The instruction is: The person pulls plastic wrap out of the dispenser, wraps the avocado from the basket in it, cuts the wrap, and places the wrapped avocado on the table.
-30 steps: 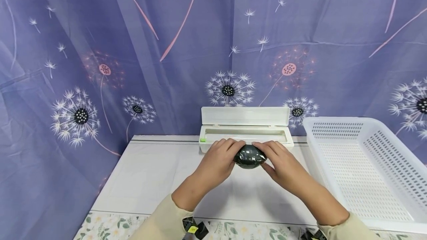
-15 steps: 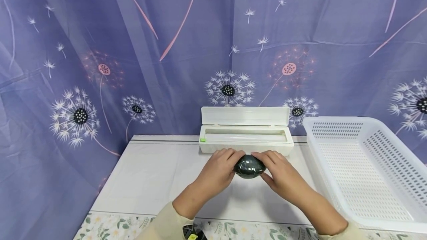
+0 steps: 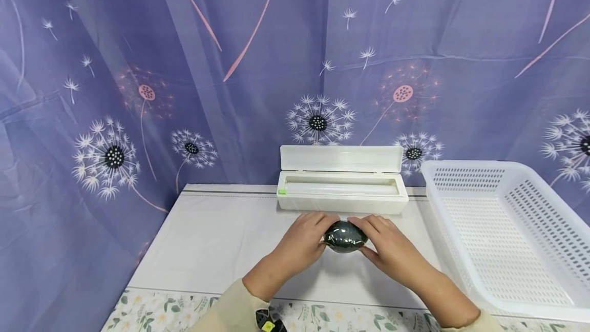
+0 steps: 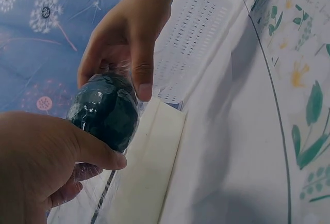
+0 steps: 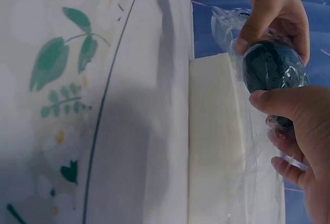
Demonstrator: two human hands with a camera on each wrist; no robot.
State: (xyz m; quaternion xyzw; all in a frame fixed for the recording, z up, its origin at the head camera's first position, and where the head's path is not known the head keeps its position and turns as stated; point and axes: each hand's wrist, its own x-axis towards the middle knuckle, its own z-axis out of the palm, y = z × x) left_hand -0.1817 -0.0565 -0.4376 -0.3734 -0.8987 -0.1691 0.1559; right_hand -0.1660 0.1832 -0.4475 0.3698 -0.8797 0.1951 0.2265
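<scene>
Between both hands is a dark green, rounded, glossy thing (image 3: 345,236) with clear plastic film (image 5: 232,25) wrapped around it. My left hand (image 3: 300,242) pinches one end, thumb on the near side and fingers over the far side. The opposite end is held the same way by my right hand (image 3: 392,247). In the left wrist view the dark green thing (image 4: 105,110) shows a slightly uneven surface under the film, with loose film by the fingers. Just beyond the hands stands a long white cling film box (image 3: 343,204), its lid raised and a film roll (image 3: 341,188) inside.
A white perforated plastic basket (image 3: 502,250) stands on the right of the table. White cloth (image 3: 207,240) covers the tabletop, with a floral border (image 3: 161,311) along the near edge. A purple dandelion-print curtain (image 3: 230,117) hangs behind and at the left.
Both hands have drawn the wrapped dark green thing toward the body, away from the cling film box, whose front now shows. The grip stays the same, and the view has shifted slightly.
</scene>
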